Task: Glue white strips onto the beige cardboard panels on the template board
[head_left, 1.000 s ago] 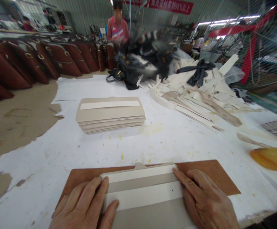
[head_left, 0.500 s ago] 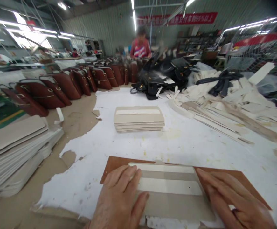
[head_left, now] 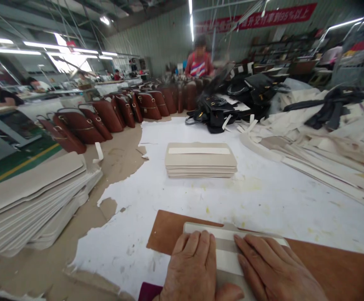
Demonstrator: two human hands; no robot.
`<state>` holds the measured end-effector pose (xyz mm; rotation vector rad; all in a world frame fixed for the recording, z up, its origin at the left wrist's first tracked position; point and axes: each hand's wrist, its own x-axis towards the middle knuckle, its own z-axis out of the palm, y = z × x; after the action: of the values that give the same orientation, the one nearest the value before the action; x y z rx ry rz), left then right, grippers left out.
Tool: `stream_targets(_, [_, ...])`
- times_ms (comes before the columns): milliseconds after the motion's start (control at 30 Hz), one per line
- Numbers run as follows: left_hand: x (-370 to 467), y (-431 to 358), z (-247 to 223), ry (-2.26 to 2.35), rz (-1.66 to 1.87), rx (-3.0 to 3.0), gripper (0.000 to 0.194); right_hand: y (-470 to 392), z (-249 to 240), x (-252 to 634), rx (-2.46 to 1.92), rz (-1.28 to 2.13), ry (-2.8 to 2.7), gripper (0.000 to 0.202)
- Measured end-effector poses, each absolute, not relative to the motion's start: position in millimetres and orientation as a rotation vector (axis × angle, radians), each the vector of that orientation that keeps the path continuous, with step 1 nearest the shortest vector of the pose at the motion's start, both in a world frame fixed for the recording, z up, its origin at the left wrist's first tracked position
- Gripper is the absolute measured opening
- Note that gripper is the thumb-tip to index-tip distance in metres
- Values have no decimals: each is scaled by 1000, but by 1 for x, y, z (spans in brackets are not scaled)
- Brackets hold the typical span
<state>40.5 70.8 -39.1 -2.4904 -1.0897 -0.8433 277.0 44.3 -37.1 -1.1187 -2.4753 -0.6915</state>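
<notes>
A beige panel (head_left: 225,279) with white strips across it lies on a brown leather sheet (head_left: 335,261) at the near edge of the table. My left hand (head_left: 192,263) presses flat on the panel's left part, its fingers straight and side by side, thumb out to the right. On the panel's upper right lies my right hand (head_left: 272,263), palm down with fingers stretched out. Neither hand grips anything. Much of the panel is hidden under both hands. Farther back sits a neat stack of similar beige panels (head_left: 200,160), a white strip across the top one.
Fanned beige pieces (head_left: 34,192) are piled at left. Brown bags (head_left: 109,115) stand in rows behind, beside a heap of black bags (head_left: 219,110). Off-white scraps (head_left: 319,146) cover the right side. A torn white sheet (head_left: 131,225) lies under the work. A person (head_left: 199,62) stands beyond.
My right hand has moved left from the brown sheet onto the panel. My left hand now lies flatter on the panel. The camera view has turned a little to the left.
</notes>
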Motion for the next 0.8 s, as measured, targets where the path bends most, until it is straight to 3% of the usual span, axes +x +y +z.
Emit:
stream_targets(367, [32, 69, -43, -1181, -764, -2665, 70, 33, -50, 296, -1370, -508, -2437, 33])
stream_targets(633, [38, 67, -26, -1288, -540, -2808, 70, 23, -53, 323, -1479, -656, -2257, 28])
stream_targets(800, [18, 67, -16, -1320, -725, -2790, 45, 7, -53, 352, -1604, -667, -2114, 33])
